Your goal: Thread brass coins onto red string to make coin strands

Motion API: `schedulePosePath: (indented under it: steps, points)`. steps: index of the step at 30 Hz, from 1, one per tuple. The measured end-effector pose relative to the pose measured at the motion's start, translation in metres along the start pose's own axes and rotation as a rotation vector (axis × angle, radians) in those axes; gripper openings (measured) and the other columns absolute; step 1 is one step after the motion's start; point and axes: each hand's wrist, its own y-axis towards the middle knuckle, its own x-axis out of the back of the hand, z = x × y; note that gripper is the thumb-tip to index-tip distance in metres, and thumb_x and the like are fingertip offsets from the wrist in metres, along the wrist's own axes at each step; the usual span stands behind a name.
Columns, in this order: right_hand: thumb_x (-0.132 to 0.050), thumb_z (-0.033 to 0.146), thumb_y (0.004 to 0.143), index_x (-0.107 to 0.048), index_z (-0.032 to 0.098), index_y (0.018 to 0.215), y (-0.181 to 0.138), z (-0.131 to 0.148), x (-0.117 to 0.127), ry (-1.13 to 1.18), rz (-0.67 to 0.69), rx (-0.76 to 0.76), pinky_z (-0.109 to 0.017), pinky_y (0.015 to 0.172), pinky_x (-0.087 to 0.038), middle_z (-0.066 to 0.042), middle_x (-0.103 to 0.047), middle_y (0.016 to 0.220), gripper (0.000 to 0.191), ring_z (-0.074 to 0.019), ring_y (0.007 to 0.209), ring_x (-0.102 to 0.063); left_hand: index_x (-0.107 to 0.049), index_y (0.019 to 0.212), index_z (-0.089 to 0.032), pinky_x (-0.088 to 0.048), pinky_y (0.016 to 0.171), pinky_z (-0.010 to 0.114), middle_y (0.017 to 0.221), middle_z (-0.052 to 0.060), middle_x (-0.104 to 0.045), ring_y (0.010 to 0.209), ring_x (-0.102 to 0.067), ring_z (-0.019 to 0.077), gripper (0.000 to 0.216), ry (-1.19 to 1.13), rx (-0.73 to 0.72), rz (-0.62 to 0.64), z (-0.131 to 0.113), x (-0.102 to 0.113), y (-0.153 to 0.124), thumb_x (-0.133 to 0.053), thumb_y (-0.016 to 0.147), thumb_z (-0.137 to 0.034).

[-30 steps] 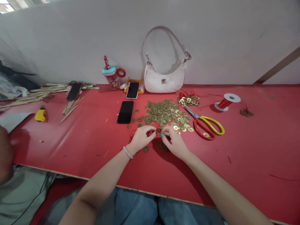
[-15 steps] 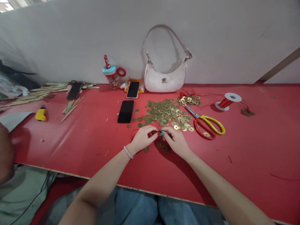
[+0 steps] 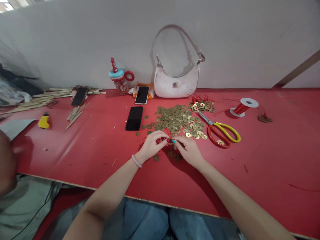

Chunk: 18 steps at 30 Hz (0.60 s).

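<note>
Coin: I see one small dark coin [image 3: 171, 141] just below the middle of the frame, mostly hidden by fingertips, with red thread [image 3: 170, 134] beside it.
Lie: it sits between the two hands, neither clearly nearer; I cannot tell its tilt or long axis.
Left hand [image 3: 153, 145]: thumb and finger pinch it from the frame's left.
Right hand [image 3: 189, 150]: thumb and finger meet it from the right, also pinching.
Below fingertips: a coin bunch [image 3: 174, 154] on the red table [image 3: 100, 146].
Above hands: the loose coin pile [image 3: 173, 117].
Right of centre: scissors [image 3: 213, 124], then a thread spool [image 3: 243, 107].
Left of centre: black phone [image 3: 134, 118].
</note>
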Motion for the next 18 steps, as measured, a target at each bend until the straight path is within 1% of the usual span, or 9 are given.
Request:
schedulePosePath:
  steps: [5, 11, 15, 18]
  points:
    - [-0.041, 0.02, 0.083, -0.061, 0.019, 0.087, -0.0007, -0.0015, -0.0006, 0.0, -0.002, 0.008, -0.025, 0.061, -0.043, -0.002, -0.062, 0.069, 0.019, -0.0136, 0.062, -0.056, -0.064, 0.088, -0.017, -0.046, 0.076, 0.028, 0.089, 0.006, -0.063, 0.082, -0.058, 0.0148, 0.016, -0.01, -0.004, 0.015, 0.002, 0.0001, 0.0, -0.05, 0.08, -0.021]
    - [-0.041, 0.022, 0.084, -0.059, 0.018, 0.083, -0.0011, 0.0018, 0.0015, 0.018, -0.003, -0.008, -0.024, 0.059, -0.042, 0.0, -0.059, 0.062, 0.019, -0.0124, 0.057, -0.054, -0.063, 0.085, -0.016, -0.046, 0.074, 0.027, 0.085, 0.006, -0.062, 0.079, -0.058, 0.014, 0.015, 0.007, 0.01, 0.03, 0.0021, 0.0015, 0.0002, -0.049, 0.08, -0.02]
    - [-0.04, 0.024, 0.084, -0.059, 0.018, 0.083, -0.0013, 0.0042, 0.0033, 0.027, -0.037, -0.035, -0.024, 0.059, -0.043, -0.001, -0.06, 0.063, 0.02, -0.0126, 0.057, -0.054, -0.063, 0.085, -0.016, -0.046, 0.073, 0.027, 0.085, 0.006, -0.063, 0.08, -0.058, 0.015, 0.016, 0.035, 0.003, 0.038, 0.0018, 0.0026, 0.001, -0.049, 0.08, -0.021]
    - [-0.04, 0.025, 0.084, -0.06, 0.018, 0.082, -0.0015, 0.005, 0.003, 0.022, -0.039, -0.035, -0.025, 0.059, -0.044, -0.001, -0.06, 0.062, 0.021, -0.0129, 0.056, -0.055, -0.062, 0.083, -0.016, -0.046, 0.072, 0.027, 0.083, 0.006, -0.062, 0.079, -0.057, 0.0147, 0.015, 0.044, 0.001, 0.053, 0.0009, 0.0035, 0.0014, -0.049, 0.08, -0.022]
